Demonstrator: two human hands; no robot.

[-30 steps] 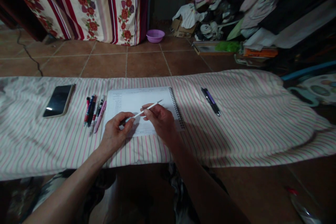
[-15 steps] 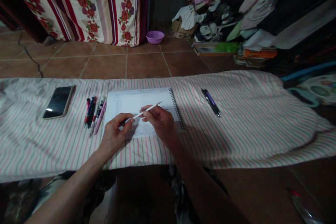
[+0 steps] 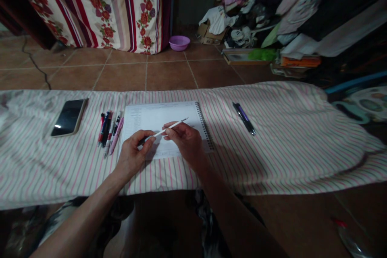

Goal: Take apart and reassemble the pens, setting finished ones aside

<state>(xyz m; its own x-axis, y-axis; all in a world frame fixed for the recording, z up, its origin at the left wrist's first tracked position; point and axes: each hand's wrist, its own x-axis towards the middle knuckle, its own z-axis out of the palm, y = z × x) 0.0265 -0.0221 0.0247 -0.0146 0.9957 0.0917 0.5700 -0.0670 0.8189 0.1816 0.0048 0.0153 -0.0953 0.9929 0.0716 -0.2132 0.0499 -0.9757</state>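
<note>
A thin white pen (image 3: 177,123) slants over the open spiral notebook (image 3: 145,117) on the striped cloth. My right hand (image 3: 186,141) pinches the pen near its middle. My left hand (image 3: 133,154) has its fingers closed on the pen's lower end, which looks darker, like a cap. Both hands rest on the lower part of the notebook page.
Several pens (image 3: 109,131) lie in a row left of the notebook, and a dark phone (image 3: 68,117) lies further left. Two dark pens (image 3: 244,117) lie on the right. The striped cloth (image 3: 287,137) covers a low surface. Beyond lie tiled floor, a purple bowl (image 3: 179,42) and piled clothes.
Almost nothing differs; both hands hold the pen in the same place, with only a slight shift of the view.
</note>
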